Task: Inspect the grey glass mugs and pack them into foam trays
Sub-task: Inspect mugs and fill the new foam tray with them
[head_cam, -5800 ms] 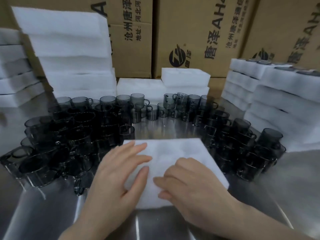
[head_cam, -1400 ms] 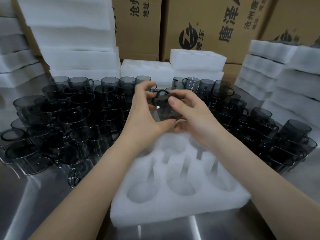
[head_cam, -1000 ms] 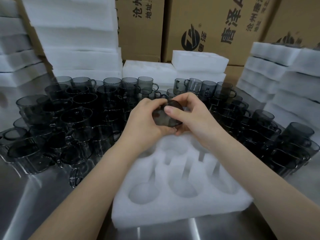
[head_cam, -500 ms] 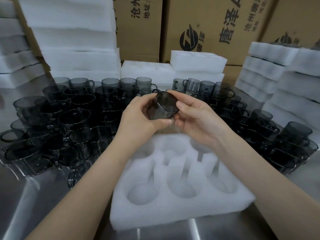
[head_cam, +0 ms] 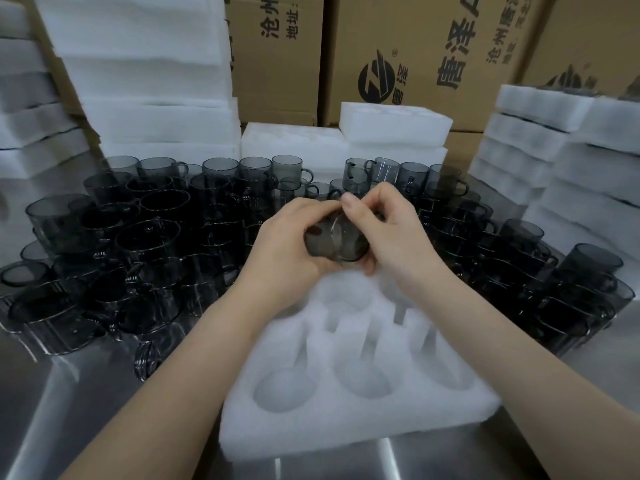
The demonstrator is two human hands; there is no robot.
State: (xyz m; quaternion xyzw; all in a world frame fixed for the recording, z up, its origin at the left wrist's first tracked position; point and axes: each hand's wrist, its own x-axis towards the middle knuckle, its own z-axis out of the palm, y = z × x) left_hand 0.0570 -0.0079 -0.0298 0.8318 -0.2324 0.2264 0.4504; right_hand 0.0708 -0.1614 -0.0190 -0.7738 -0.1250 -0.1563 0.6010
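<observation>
Grey smoked glass: one mug [head_cam: 334,242] is at the centre of the frame, held off the surface between both hands. It lies on its side, its long axis running roughly left to right across the picture, with one round end turned toward the lower right. Whether that end is the mouth or the base is hard to tell, and the handle is hidden. The left hand [head_cam: 287,244] wraps the body from the left, fingers curled round the glass. The right hand [head_cam: 394,233] closes on it from the right, thumb tip pressed on the top edge and fingers curled beneath. Directly below the mug, toward the bottom centre, lies a white foam tray [head_cam: 311,424] with round pockets [head_cam: 367,381] opening upward. The three nearest the camera show nothing in them, and the far row is partly covered by the hands. Because the mug's axis is level while the pockets point up, it probably has to be tipped upright before it goes down. The far pockets are the closest landing spots, just under both hands. More loose mugs [head_cam: 145,237] crowd the steel table [head_cam: 69,410] to the left, right and behind the tray. White foam stacks [head_cam: 145,81] rise at upper left and right, with cardboard boxes [head_cam: 415,46] across the top.
</observation>
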